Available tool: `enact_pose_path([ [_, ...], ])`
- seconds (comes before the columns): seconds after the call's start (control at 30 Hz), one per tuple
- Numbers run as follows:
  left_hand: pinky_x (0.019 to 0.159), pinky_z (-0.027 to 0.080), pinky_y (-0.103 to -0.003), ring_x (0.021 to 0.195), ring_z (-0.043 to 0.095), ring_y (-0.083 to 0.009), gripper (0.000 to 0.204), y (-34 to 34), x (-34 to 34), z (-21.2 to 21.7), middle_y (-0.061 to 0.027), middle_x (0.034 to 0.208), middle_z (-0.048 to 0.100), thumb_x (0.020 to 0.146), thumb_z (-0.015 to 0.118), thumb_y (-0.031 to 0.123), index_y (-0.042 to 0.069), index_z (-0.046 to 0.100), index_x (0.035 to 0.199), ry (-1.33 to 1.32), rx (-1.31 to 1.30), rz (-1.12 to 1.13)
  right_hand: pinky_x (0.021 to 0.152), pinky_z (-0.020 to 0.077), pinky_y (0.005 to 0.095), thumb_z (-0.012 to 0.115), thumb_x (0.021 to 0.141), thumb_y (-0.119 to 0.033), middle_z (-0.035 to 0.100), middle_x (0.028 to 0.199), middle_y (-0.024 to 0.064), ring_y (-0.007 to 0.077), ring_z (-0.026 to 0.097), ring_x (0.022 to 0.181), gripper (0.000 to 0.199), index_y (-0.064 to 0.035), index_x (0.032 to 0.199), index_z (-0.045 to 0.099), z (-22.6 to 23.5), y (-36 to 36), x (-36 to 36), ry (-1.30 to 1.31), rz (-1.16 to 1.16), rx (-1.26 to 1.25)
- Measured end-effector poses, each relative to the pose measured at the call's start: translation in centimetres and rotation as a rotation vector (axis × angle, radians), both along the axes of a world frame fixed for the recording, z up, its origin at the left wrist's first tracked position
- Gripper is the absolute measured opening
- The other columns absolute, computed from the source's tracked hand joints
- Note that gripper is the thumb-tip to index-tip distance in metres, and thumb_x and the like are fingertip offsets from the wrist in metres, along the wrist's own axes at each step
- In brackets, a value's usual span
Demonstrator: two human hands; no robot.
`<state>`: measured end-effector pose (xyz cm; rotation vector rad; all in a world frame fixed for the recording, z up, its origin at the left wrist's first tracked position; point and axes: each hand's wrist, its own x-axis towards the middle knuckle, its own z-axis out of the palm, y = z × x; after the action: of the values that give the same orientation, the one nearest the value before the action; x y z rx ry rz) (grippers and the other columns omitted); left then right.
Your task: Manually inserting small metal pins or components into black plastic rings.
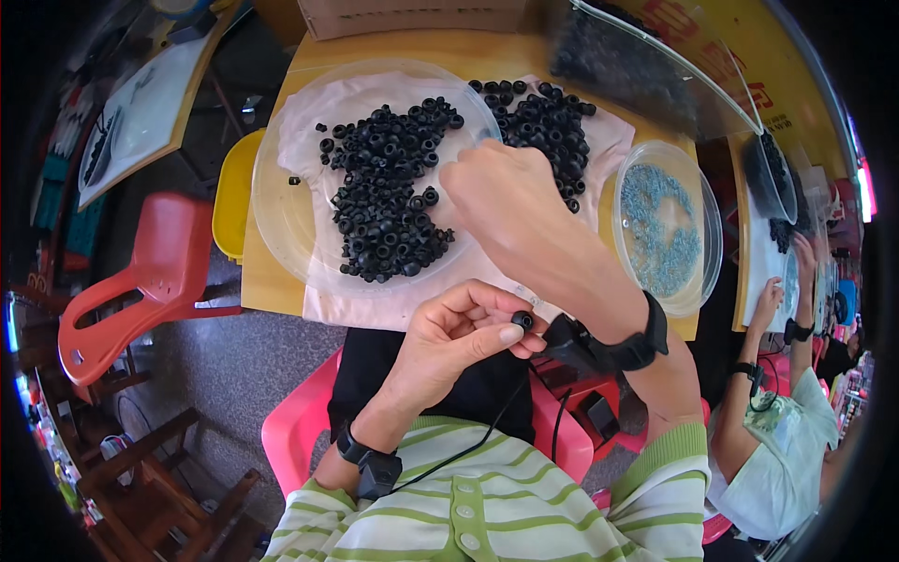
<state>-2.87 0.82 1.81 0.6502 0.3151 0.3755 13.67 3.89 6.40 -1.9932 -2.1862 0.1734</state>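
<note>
My left hand [459, 328] pinches a small black ring-shaped cap [523, 321] between thumb and fingertips, with its hole facing up. My right hand [501, 192] crosses over toward the right rim of a round clear tray [281, 211]; its fingers curl downward, and what they hold, if anything, is hidden. Inside that tray lies a pile of black hollow caps [389, 187] in mixed sizes. Beyond my right hand, larger black round parts [548, 136] form a second heap on a pale pink cloth [609, 136].
At the right, a round clear tub [704, 281] holds many small bluish pieces. A cardboard box [412, 17] stands at the table's far edge. Left are a yellow container [234, 201] and a red chair [169, 248]. At far right, another person's hands [773, 300] work at a neighbouring table.
</note>
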Motion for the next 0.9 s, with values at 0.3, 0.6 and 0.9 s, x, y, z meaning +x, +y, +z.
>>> enact_pose_path([
  [0.3, 0.081, 0.056, -0.032, 0.091, 0.069, -0.0233, 0.018, -0.2, -0.3, 0.0, -0.0211, 0.105, 0.066, 0.091, 0.060, 0.001, -0.003, 0.057, 0.108, -0.009, 0.003, 0.033, 0.060, 0.0533, 0.0400, 0.073, 0.071, -0.018, 0.063, 0.066, 0.0203, 0.0343, 0.066, 0.065, 0.020, 0.0018, 0.072, 0.070, -0.3, 0.9, -0.2, 0.032, -0.023, -0.004],
  [0.6, 0.076, 0.057, -0.034, 0.085, 0.069, -0.0264, 0.016, -2.4, -0.2, 0.9, -0.0243, 0.102, 0.066, 0.089, 0.059, 0.001, -0.002, 0.055, 0.105, 0.025, 0.070, 0.110, 0.070, 0.0558, 0.0346, 0.070, 0.070, -0.013, 0.070, 0.085, 0.0121, 0.0251, 0.069, 0.085, 0.012, -0.0093, 0.080, 0.075, -0.2, 1.2, -2.4, -0.207, -0.249, -0.144],
  [0.9, 0.070, 0.055, -0.031, 0.077, 0.067, -0.0226, 0.017, -3.3, 0.0, 1.0, -0.0182, 0.094, 0.066, 0.088, 0.064, 0.007, 0.000, 0.055, 0.101, 0.047, 0.175, 0.163, 0.065, 0.0550, 0.0385, 0.071, 0.066, -0.012, 0.068, 0.072, 0.0147, 0.0295, 0.070, 0.075, 0.010, -0.0064, 0.074, 0.071, -0.3, -1.7, 0.2, 0.125, -0.169, 0.164],
])
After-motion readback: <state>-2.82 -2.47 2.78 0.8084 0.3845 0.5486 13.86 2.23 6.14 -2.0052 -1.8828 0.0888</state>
